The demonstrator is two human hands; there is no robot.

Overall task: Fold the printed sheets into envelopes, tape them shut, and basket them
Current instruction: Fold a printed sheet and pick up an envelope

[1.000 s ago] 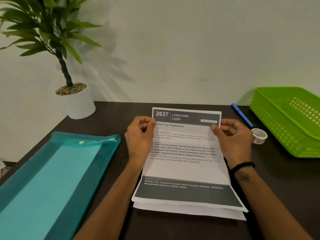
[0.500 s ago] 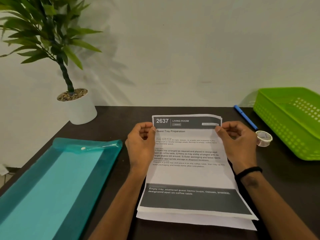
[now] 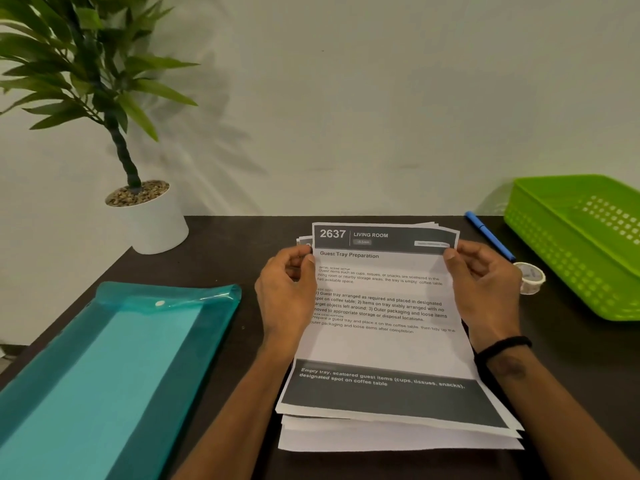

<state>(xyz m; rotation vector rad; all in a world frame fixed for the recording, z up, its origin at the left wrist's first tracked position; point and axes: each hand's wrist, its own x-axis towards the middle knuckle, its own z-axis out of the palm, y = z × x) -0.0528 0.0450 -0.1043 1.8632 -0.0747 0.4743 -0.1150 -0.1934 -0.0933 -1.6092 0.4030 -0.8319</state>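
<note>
At six o'clock on the table [image 3: 221, 244], the stack of sheets [image 3: 381, 341] lies fanned; left hand [image 3: 287, 292] and right hand [image 3: 485, 289] pinch its top corners. Lifting could drag several sheets together, misaligning the fold.

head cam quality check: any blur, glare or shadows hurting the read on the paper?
Head view: the top printed sheet is sharp, headings legible, small print soft. The plant throws a soft shadow on the wall. Mild sheen on the teal folder. Wide-angle bending shows at the green basket. Both hands, left hand and right hand, unblurred.
</note>
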